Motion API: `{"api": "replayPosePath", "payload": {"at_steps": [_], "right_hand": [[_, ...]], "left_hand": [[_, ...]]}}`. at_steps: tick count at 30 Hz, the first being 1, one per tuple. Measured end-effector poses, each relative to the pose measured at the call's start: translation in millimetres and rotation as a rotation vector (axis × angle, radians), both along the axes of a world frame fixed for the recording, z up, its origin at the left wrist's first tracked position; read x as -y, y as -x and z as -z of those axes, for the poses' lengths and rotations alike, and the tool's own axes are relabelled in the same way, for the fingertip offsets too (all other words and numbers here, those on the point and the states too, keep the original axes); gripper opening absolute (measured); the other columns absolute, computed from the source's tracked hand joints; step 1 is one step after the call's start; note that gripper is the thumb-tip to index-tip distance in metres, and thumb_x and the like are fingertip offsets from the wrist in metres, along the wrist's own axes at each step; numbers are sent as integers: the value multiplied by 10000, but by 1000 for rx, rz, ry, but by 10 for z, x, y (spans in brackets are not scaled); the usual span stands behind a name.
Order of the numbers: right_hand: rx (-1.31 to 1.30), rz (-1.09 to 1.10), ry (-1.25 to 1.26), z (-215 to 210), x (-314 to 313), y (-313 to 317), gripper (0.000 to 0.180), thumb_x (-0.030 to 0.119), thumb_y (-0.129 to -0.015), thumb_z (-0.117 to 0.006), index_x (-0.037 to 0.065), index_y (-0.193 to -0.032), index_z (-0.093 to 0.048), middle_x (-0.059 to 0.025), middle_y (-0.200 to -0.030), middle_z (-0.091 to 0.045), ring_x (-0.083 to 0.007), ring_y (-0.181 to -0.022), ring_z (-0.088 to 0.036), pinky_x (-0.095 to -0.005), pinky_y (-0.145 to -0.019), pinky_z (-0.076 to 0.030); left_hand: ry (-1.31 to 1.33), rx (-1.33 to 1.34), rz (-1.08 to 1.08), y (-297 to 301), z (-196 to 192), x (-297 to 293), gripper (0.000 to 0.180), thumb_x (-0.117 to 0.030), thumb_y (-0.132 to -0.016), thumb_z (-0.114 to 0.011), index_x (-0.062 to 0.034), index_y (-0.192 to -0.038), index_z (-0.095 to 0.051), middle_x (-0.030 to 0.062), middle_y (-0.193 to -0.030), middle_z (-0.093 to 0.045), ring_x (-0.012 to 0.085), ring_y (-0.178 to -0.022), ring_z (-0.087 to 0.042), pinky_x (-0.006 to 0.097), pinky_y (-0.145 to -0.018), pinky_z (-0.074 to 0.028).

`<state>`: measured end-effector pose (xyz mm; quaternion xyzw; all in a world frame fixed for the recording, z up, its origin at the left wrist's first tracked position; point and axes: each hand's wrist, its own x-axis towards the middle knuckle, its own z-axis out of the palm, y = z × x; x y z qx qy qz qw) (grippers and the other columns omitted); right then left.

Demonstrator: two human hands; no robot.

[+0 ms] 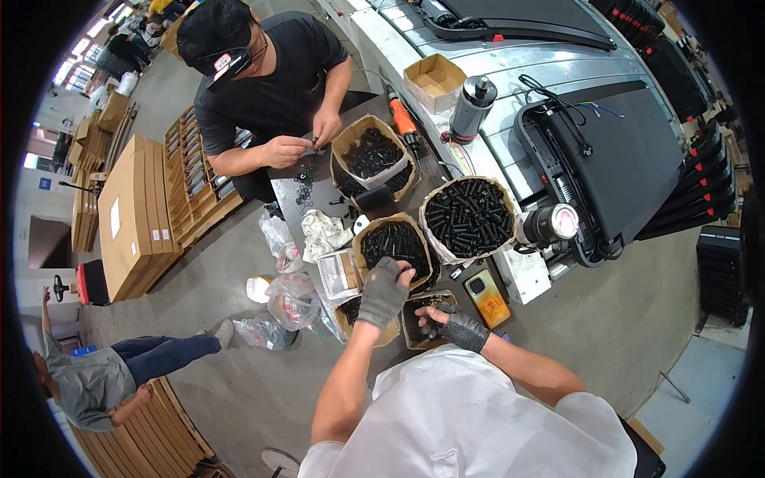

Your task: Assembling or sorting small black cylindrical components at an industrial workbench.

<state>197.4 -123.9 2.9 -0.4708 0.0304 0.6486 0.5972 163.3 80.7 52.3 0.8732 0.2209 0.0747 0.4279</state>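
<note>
Picking out parts, I'd guess: left hand [384,293] curled, black parts [391,241] at its twelve o'clock; right hand [460,325] curled by a carton [411,325] at nine. Can't tell whether either pinches anything; next needs fingertip precision.

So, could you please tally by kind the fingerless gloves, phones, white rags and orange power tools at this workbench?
Fingerless gloves: 2
Phone: 1
White rag: 1
Orange power tool: 1
Total: 5

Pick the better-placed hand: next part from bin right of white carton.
Likely left. Left hand is at the near edge of that bin; right hand is at another box.
</note>
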Motion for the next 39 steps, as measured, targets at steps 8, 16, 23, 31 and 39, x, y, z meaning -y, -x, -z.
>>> {"api": "replayPosePath", "payload": {"at_steps": [8,16,23,31,39], "right_hand": [[-22,9,7,45,30,15,493,434,-960,-514,33,-1239,-582,-31,-1008,-617,-117,-920,-559,-271,-844,-458],[-31,-1,4,20,0,8,492,424,-950,-533,27,-1237,-583,-36,-1002,-624,-119,-923,-557,-269,-841,-458],[35,41,12,-5,10,-11,415,338,-971,-521,-6,-1195,-589,-49,-967,-634,-121,-875,-587,-266,-820,-479],[22,18,-15,-54,-17,-1,439,369,-955,-533,14,-1207,-589,-35,-973,-621,-122,-861,-575,-265,-796,-473],[-11,72,20,-81,48,-37,421,340,-951,-540,-7,-1186,-590,-40,-944,-618,-125,-830,-578,-269,-750,-481]], "left_hand": [[-124,-334,134,-375,235,123,239,-208,-835,-603,-43,-989,-682,167,-995,-657,337,-954,-627,424,-855,-490],[-42,-76,39,-184,395,111,277,-105,-789,-647,-22,-1052,-645,177,-944,-678,333,-898,-656,395,-800,-520],[-167,86,-123,231,121,-201,152,-65,-809,-636,-40,-957,-655,147,-860,-639,327,-825,-641,408,-741,-511],[-403,-90,169,29,391,-150,159,-124,-810,-630,-60,-955,-645,152,-927,-622,341,-872,-626,432,-767,-498],[-318,-178,118,21,343,-208,147,-57,-793,-598,-66,-927,-657,172,-918,-632,356,-860,-629,445,-768,-505]]}}
